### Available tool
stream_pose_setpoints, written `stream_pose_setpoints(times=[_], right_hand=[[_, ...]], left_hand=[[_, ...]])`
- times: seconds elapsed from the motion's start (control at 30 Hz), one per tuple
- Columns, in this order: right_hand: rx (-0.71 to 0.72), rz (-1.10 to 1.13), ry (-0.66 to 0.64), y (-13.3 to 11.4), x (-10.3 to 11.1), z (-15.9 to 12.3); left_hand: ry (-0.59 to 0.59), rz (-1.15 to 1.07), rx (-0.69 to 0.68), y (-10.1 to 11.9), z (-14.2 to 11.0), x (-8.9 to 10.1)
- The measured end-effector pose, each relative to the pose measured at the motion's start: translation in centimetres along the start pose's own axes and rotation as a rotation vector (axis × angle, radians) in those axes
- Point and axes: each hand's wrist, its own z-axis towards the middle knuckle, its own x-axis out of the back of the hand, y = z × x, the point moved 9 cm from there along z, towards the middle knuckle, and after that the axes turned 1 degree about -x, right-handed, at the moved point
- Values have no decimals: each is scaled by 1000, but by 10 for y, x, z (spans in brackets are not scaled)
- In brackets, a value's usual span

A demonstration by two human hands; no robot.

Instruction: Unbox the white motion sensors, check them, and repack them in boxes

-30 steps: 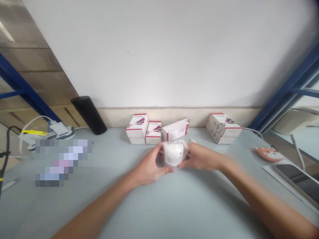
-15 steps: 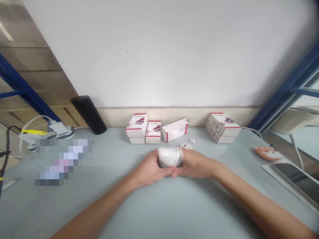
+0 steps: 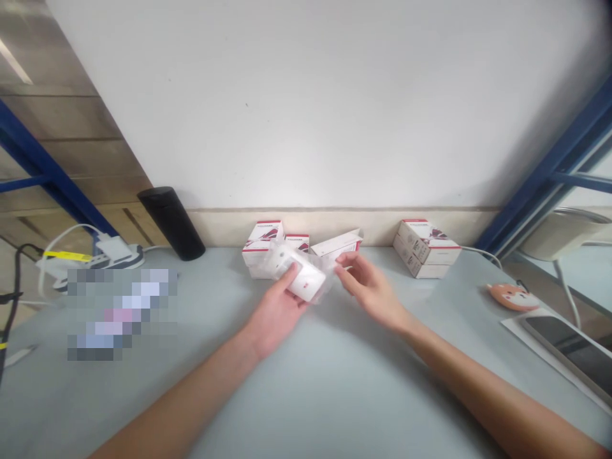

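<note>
Left hand (image 3: 275, 317) wrapped firmly round a smooth white device (image 3: 310, 278), thumb across its face, most fingers lost underneath! It's tilted, out in front of the boxes (image 3: 262, 231), and that small red mark is too blurred to read. A clear, crinkled bag (image 3: 326, 265) surrounds it, edges hard to trace. Over to the right hand (image 3: 373, 292): thumb and forefinger nearly together, pinching the bag's end. Behind, white-and-red cardboard, the left boxes partly covered, a long carton (image 3: 335, 243) losing its lower side. Far left, a pixelated patch (image 3: 122, 312) masks something; far right, a flat, dark phone (image 3: 568, 347) is cut off.
</note>
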Motion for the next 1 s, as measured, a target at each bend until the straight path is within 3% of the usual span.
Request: stream_pose_setpoints(times=[0.17,0.37,0.5,0.6,0.77,1.0], right_hand=[[-88,163,-105,16,-33,-10],[-140,395,39,15,-24,-7],[-292,645,32,18,-20,-8],[-339,728,-20,18,-24,-10],[-258,595,0,19,-25,-9],[-43,478,108,4,-21,-9]], left_hand=[[49,0,14,-6,0,7],[-46,-9,17,-10,-1,1],[-102,25,-42,-5,-4,-4],[-62,39,-70,-4,-4,2],[-1,122,-102,-2,-1,10],[-76,192,-147,3,-4,5]])
